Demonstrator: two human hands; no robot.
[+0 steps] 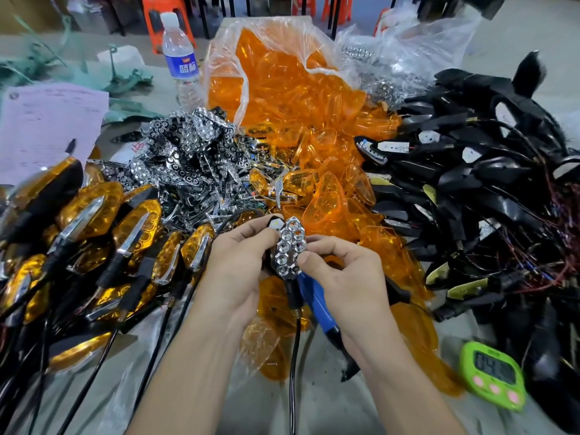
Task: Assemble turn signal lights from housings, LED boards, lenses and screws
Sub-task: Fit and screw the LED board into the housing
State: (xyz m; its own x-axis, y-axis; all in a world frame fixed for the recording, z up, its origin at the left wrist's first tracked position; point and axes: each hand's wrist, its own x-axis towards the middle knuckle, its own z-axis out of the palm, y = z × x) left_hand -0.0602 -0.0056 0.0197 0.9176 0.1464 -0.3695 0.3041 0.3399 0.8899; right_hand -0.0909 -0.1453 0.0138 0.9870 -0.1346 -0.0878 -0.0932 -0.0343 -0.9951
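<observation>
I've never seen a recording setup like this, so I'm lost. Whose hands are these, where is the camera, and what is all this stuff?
The camera sits on a person's head, looking down. There is no machine. The left hand and right hand grip a half-built light, a chrome honeycomb reflector on a black housing. Around them lie finished amber lights at left, a heap of chrome reflectors, clear orange plastic lenses, black wired housings at right, a green digital timer, and a blue-handled tool beneath the right hand.
</observation>
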